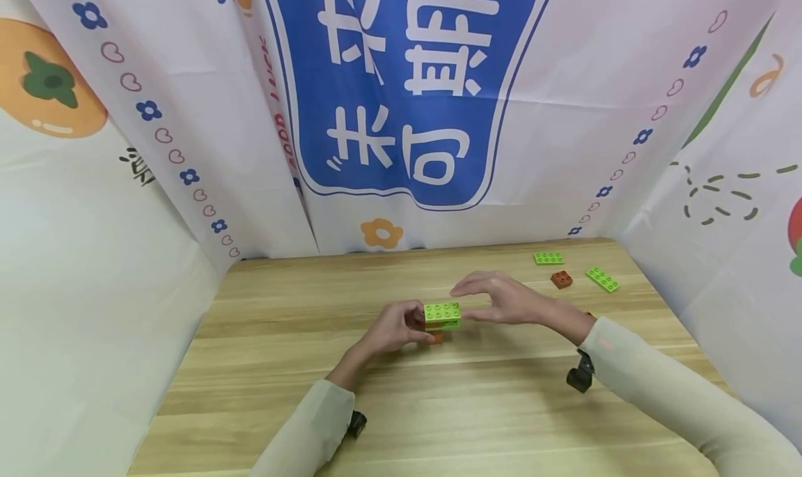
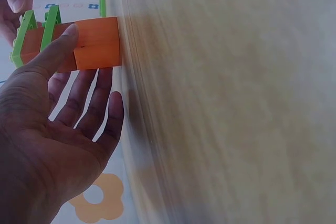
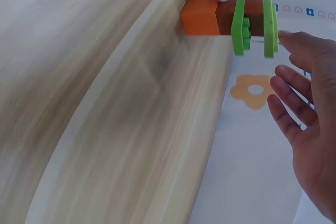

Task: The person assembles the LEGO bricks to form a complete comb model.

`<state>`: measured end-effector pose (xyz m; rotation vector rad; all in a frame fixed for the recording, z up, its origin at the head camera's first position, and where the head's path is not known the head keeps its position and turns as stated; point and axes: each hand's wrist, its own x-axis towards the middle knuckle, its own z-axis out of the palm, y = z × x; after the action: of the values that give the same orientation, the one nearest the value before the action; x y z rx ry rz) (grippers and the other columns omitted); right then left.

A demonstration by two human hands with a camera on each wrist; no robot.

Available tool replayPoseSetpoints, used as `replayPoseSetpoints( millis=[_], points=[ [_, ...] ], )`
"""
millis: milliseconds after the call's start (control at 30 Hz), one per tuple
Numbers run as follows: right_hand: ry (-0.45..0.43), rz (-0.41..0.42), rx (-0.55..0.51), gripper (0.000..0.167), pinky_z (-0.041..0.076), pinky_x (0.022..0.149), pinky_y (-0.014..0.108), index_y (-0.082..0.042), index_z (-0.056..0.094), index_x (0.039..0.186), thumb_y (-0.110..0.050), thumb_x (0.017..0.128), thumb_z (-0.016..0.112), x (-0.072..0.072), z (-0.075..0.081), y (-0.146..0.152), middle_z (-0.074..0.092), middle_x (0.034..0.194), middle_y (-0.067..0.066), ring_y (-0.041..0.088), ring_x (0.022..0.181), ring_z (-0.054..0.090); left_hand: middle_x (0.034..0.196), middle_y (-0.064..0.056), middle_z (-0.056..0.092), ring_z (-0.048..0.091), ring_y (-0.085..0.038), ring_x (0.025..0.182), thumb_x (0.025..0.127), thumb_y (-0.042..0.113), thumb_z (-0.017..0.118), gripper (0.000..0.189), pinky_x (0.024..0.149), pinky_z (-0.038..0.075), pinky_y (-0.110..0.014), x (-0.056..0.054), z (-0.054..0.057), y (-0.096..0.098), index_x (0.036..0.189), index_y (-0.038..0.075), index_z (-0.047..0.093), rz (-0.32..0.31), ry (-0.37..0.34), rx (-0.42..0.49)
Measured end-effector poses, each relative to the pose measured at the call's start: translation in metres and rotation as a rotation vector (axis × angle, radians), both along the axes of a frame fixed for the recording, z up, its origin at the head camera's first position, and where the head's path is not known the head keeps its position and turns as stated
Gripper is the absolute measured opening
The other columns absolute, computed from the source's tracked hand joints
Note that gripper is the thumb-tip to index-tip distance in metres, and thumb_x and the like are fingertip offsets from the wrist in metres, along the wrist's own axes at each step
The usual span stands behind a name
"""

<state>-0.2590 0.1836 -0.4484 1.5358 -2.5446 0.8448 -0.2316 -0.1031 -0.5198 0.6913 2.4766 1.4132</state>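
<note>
A small tower of toy building bricks stands upright on the table, in the middle of the head view. Its base is an orange brick (image 2: 97, 51); above it come brown bricks with a green plate (image 3: 239, 27) between them. A studded green plate (image 1: 442, 311) forms the top and juts out to the right. My left hand (image 1: 395, 324) holds the tower from the left, thumb on the near face and fingers behind. At the tower's right, my right hand (image 1: 504, 301) has its fingers spread, the thumb tip right at the top plate in the right wrist view.
At the table's back right lie two loose green plates (image 1: 548, 258) and a brown brick (image 1: 561, 279). Another reddish piece (image 1: 590, 314) is mostly hidden behind my right wrist. Printed cloth (image 1: 250, 184) hangs along the back and both sides of the wooden table (image 1: 269, 338).
</note>
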Motion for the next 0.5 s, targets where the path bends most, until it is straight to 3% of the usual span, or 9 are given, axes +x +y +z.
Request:
replayPoseSetpoints(
  millis=[267,500],
  points=[
    [0.016,-0.037,0.034,0.04,0.057,0.102,0.048,-0.007,0.076,0.125,-0.018,0.089,0.088,-0.004,0.0,0.021,0.075,0.126,0.007,0.028,0.12,0.07,0.095,0.001,0.073,0.065,-0.01,0.082,0.082,0.012,0.093,0.029,0.072,0.055,-0.024,0.001,0.001,0.0,0.097,0.009,0.068,0.02,-0.012,-0.016],
    [0.012,-0.054,0.033,0.04,0.061,0.094,0.046,-0.007,0.078,0.123,-0.017,0.086,0.089,-0.005,-0.003,0.04,0.077,0.123,0.007,0.028,0.115,0.072,0.094,0.002,0.073,0.064,-0.01,0.081,0.082,0.013,0.093,0.029,0.071,0.054,-0.024,0.001,0.001,0.0,0.097,0.01,0.068,0.024,-0.007,-0.026]
  ],
)
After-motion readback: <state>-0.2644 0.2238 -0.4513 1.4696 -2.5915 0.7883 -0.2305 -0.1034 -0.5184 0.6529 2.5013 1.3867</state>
